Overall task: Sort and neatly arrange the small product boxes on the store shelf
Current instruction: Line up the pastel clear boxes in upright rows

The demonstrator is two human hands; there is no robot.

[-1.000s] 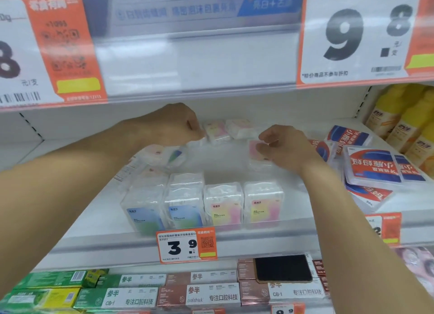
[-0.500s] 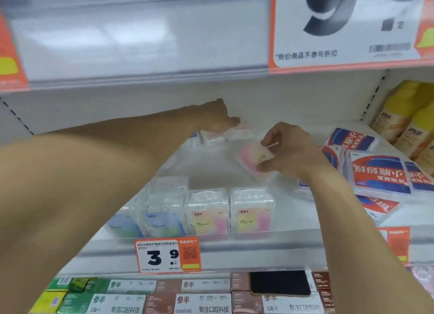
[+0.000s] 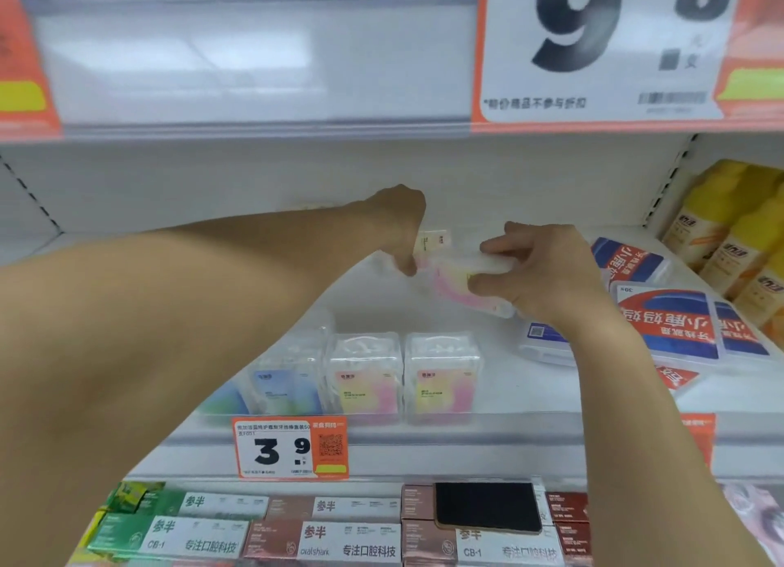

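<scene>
Small clear plastic boxes with pastel labels stand in a row at the shelf front: a pink-yellow box, another pink-yellow box and a blue-green box, partly hidden by my left forearm. My right hand grips a clear box with a pink label, held tilted above the middle of the shelf. My left hand reaches deep to the back, fingers curled down on another small box there; its grip is partly hidden.
Flat blue-and-red packs lie stacked at the right, with yellow bottles behind them. A 3.9 price tag hangs on the white shelf's front rail. On the shelf below, a black phone lies on toothpaste cartons.
My right hand has lifted the pink-label box and turned it flatter. My left hand has reached further back and curled down onto a box at the rear. The view has moved closer.
</scene>
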